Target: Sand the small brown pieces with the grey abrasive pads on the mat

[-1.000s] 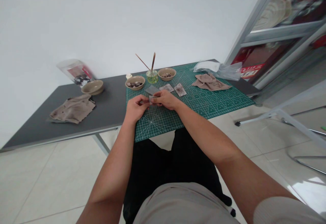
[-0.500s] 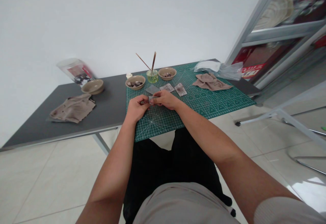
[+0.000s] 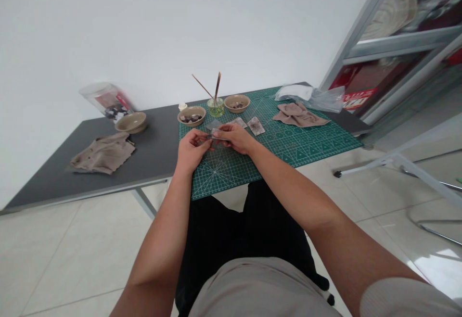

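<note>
Over the green cutting mat (image 3: 231, 168), my right hand (image 3: 233, 137) pinches a small grey piece (image 3: 219, 133), perhaps sandpaper. My left hand (image 3: 193, 151) is closed at its left side, its fingertips meeting something too small to make out. Just behind the hands lie a grey sheet (image 3: 213, 124) and a smudged whitish square (image 3: 238, 122), both partly hidden. A second smudged square (image 3: 256, 126) rests to their right. Two tan bowls with dark bits, one at the left (image 3: 191, 116) and one at the right (image 3: 237, 104), flank a glass with sticks (image 3: 216, 107).
On the dark table (image 3: 151, 156), a crumpled cloth (image 3: 104, 153), a tan bowl (image 3: 131, 122) and a clear container (image 3: 108, 100) stand left. Another cloth (image 3: 299, 115) and a plastic bag (image 3: 325, 99) lie right. A small white cap (image 3: 182, 107) sits by the wall.
The fingers of my left hand have loosened and spread slightly. The grey piece in my right hand has tilted and shows more of its length.
</note>
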### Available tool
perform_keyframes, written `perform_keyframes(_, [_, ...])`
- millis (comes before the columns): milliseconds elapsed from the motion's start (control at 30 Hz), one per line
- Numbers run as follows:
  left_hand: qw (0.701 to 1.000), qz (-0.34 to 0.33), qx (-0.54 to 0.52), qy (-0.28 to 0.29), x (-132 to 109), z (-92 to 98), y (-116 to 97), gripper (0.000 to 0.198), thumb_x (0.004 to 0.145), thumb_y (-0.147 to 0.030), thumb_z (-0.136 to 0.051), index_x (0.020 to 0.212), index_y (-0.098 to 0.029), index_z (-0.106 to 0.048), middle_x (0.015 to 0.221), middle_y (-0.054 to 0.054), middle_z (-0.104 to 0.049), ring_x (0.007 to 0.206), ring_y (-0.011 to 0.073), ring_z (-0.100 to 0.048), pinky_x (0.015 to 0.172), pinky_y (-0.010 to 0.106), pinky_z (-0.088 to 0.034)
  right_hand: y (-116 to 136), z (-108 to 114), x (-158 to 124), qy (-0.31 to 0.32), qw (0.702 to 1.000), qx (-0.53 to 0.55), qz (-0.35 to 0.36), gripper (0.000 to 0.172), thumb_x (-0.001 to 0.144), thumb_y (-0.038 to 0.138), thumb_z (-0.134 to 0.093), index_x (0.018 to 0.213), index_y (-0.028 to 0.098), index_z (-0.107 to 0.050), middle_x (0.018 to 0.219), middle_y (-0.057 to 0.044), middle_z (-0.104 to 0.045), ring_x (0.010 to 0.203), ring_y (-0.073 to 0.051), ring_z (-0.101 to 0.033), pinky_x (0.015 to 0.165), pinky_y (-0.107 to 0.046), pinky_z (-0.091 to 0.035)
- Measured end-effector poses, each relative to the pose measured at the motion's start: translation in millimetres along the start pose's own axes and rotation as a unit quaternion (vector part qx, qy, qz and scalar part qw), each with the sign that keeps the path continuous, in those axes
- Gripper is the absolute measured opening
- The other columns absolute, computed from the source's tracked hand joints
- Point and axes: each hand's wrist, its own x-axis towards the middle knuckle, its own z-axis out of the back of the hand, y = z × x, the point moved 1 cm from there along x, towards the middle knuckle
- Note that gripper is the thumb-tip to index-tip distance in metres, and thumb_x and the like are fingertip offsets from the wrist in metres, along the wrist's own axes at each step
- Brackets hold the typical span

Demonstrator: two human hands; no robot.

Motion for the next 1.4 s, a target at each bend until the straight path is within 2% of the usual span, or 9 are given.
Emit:
perform_keyframes(233, [0.998,0.021,0.061,-0.009,-0.4,1.1,1.2,0.016,0.069,-0.023,-0.073,0.077,-0.018,-0.059,0.061,-0.004,-0.061,0.057,0.0132,-0.064,0.056,0.024,-0.050,-2.5,1.4,1.2,-0.009,1.000,-0.017,-0.010,0.037,0.062,0.043,-0.083,0.076,0.013,-0.066,0.067,-0.002,-0.068,0.047,-0.006,-0.045,0.040,-0.019,-0.030])
perform_keyframes(500, [0.992,0.023,0.125,0.016,-2.8,2.0,1.0,0.006,0.074,-0.023,-0.066,0.077,-0.019,-0.063,0.060,-0.003,-0.062,0.057,0.0139,-0.064,0.057,0.025,-0.048,-3.7,2.1,0.8,-0.005,0.998,-0.057,-0.004,0.031,0.066,0.040,-0.079,0.072,0.012,-0.067,0.064,-0.002,-0.067,0.045,-0.005,-0.043,0.040,-0.019,-0.029])
perform_keyframes(767, [0.964,-0.008,0.263,0.035,-5.9,1.2,-1.6,0.006,0.077,-0.023,-0.062,0.080,-0.019,-0.065,0.064,-0.002,-0.065,0.059,0.0129,-0.059,0.058,0.024,-0.043,-3.5,2.0,-0.4,-0.007,0.997,-0.077,0.008,0.031,0.070,0.041,-0.076,0.072,0.011,-0.066,0.062,-0.002,-0.066,0.045,-0.005,-0.041,0.039,-0.019,-0.026])
perform_keyframes(833, [0.960,-0.010,0.280,0.024,-6.3,0.3,-1.7,0.004,0.075,-0.023,-0.063,0.076,-0.019,-0.064,0.062,-0.003,-0.064,0.058,0.0124,-0.058,0.057,0.024,-0.042,-3.4,1.7,-0.3,-0.006,0.998,-0.066,0.004,0.031,0.069,0.041,-0.077,0.073,0.011,-0.066,0.063,-0.003,-0.067,0.046,-0.006,-0.042,0.040,-0.019,-0.028])
perform_keyframes(967, [0.970,0.005,0.244,-0.019,-5.5,0.2,-0.7,0.006,0.073,-0.023,-0.065,0.071,-0.019,-0.061,0.059,-0.003,-0.062,0.055,0.0122,-0.058,0.054,0.023,-0.042,-2.4,1.4,-0.4,0.010,0.999,-0.050,0.000,0.031,0.066,0.038,-0.079,0.076,0.011,-0.068,0.068,-0.003,-0.069,0.050,-0.006,-0.045,0.042,-0.018,-0.030])
perform_keyframes(1100, [0.983,0.042,0.176,-0.007,-4.7,-0.6,-3.2,0.008,0.072,-0.023,-0.066,0.072,-0.019,-0.060,0.060,-0.003,-0.064,0.056,0.0136,-0.062,0.052,0.023,-0.044,-1.1,-0.2,-1.2,0.010,0.999,-0.054,-0.003,0.031,0.065,0.038,-0.079,0.074,0.011,-0.067,0.066,-0.002,-0.068,0.049,-0.006,-0.044,0.042,-0.018,-0.030])
perform_keyframes(1267, [0.981,0.040,0.189,0.001,-5.6,-3.1,-8.6,0.014,0.071,-0.022,-0.067,0.065,-0.019,-0.055,0.058,-0.003,-0.064,0.054,0.0118,-0.060,0.052,0.022,-0.043,1.8,-3.7,-3.6,-0.010,0.996,-0.091,0.008,0.031,0.071,0.042,-0.075,0.073,0.012,-0.065,0.064,-0.001,-0.066,0.048,-0.006,-0.043,0.043,-0.019,-0.030])
perform_keyframes(1400, [0.985,0.047,0.165,-0.016,-4.9,-2.8,-7.2,0.016,0.072,-0.022,-0.067,0.065,-0.019,-0.053,0.058,-0.003,-0.064,0.052,0.0119,-0.059,0.051,0.022,-0.042,2.4,-4.7,-4.3,0.002,0.995,-0.096,0.010,0.031,0.071,0.041,-0.076,0.076,0.013,-0.066,0.067,-0.001,-0.067,0.050,-0.006,-0.045,0.045,-0.019,-0.032])
